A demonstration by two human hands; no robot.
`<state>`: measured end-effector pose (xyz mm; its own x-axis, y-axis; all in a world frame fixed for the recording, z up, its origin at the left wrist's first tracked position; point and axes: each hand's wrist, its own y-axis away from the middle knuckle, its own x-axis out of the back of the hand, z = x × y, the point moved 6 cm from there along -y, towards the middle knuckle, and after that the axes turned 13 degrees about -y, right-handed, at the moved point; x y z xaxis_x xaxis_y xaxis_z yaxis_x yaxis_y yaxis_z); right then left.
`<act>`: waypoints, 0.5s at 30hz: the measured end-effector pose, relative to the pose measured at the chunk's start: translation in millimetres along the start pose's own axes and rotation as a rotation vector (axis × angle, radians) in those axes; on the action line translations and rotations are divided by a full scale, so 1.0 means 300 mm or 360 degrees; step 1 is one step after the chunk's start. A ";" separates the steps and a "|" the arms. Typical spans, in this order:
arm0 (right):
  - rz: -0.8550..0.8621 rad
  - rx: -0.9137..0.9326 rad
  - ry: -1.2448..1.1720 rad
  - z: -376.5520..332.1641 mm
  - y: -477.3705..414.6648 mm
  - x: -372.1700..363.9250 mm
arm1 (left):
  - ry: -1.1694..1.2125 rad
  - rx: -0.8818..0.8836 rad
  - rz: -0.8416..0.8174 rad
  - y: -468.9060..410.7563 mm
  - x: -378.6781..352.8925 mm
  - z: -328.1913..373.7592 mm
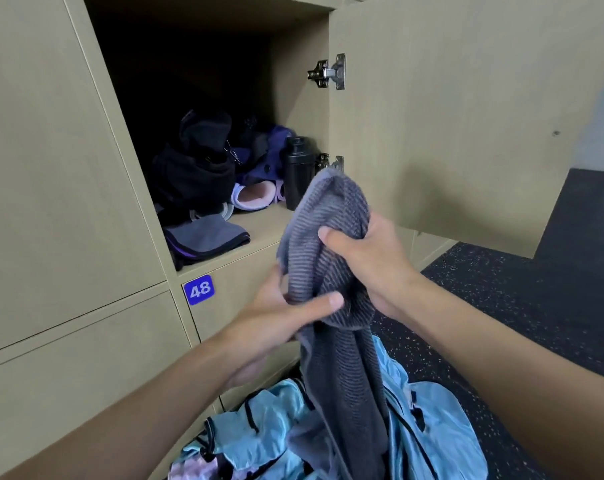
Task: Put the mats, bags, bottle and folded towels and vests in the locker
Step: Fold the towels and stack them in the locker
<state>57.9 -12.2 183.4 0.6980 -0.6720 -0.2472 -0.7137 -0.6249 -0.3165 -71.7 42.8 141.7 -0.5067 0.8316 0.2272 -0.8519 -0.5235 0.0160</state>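
1. Your open locker's beige wooden shelf (259,223) carries a folded grey towel (205,237) at its front left.
2. Behind it are a black fabric bag (193,174), rolled lilac mats (253,197) and a purple bag (262,157); a black plastic bottle (297,173) stands upright at the right.
3. The dark speckled floor (501,289) holds crumpled light-blue vests (276,427).

Locker door (449,116) stands open to the right, off my path. Back blocked by black bag (193,171), rolled mats (252,195) and black bottle (297,171); folded towel (207,237) lies front left. Bare shelf (264,221) front right, between towel and bottle. Dark room open above the bag.
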 end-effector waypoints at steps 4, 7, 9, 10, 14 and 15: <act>0.0014 -0.0170 -0.0100 0.003 0.002 -0.003 | -0.0072 -0.0052 0.0260 -0.023 0.002 -0.003; -0.0222 -0.0332 -0.0110 0.016 0.040 -0.004 | -0.0025 -0.0089 0.0404 -0.032 0.035 0.030; -0.0536 -0.0460 -0.0054 0.040 0.082 -0.009 | 0.0128 -0.0112 0.0548 -0.042 0.080 0.056; -0.0685 -0.0515 -0.0003 0.055 0.108 -0.015 | 0.0242 -0.0122 0.0641 -0.044 0.108 0.070; -0.0497 -0.0418 0.0101 0.077 0.108 -0.004 | 0.0515 -0.0171 0.0571 -0.041 0.144 0.100; -0.0395 -0.0362 0.0043 0.067 0.097 0.000 | 0.0448 -0.0105 0.0432 -0.037 0.121 0.080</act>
<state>38.3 -22.5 155.9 0.8524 -0.4969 -0.1627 -0.5192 -0.8412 -0.1509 -77.6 74.2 173.1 -0.7233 0.6878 -0.0614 -0.6841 -0.7258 -0.0725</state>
